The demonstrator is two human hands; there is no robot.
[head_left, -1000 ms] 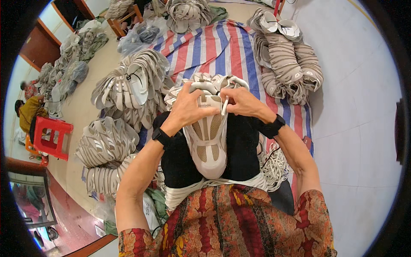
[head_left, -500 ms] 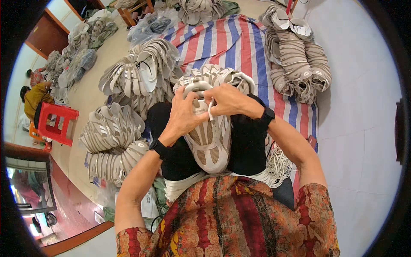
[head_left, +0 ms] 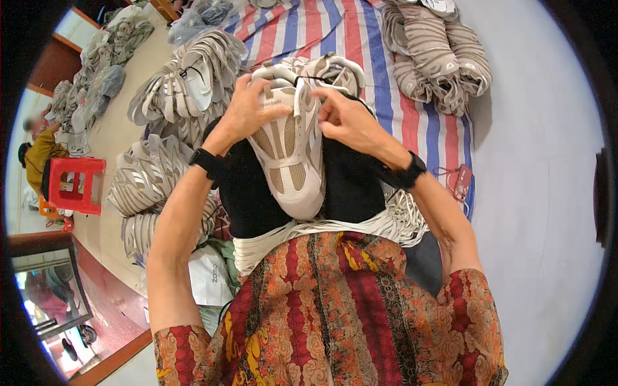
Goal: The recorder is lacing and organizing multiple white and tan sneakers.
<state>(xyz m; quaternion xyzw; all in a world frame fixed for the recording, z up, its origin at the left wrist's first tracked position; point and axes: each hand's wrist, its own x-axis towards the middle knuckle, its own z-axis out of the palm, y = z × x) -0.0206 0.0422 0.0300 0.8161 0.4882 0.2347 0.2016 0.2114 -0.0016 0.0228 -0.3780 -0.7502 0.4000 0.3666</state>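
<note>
A beige and white shoe upper [head_left: 296, 174] lies along my lap, its rounded toe toward me. My left hand [head_left: 241, 116] grips its upper left side, with the thumb across the tongue. A short white lace end [head_left: 297, 106] shows at the eyelet edge by the tongue. My right hand [head_left: 351, 122] is beside the eyelets on the right, index finger stretched toward the edge and the other fingers loosely bent. No lace shows in it. Beyond the hands sit more uppers [head_left: 338, 74], with a black tie across them. A bundle of white laces [head_left: 402, 219] lies across my lap.
Tied stacks of shoe uppers [head_left: 193, 80] stand at the left, with others [head_left: 428, 51] at the far right on a striped sheet [head_left: 399, 83]. A red stool [head_left: 76, 186] and a seated person [head_left: 45, 154] are at the far left. A white bag [head_left: 209, 276] lies near my left arm.
My right hand has come away from the white lace it was pinching, and its index finger is now extended. The left hand still holds the upper. The whole view has shifted slightly.
</note>
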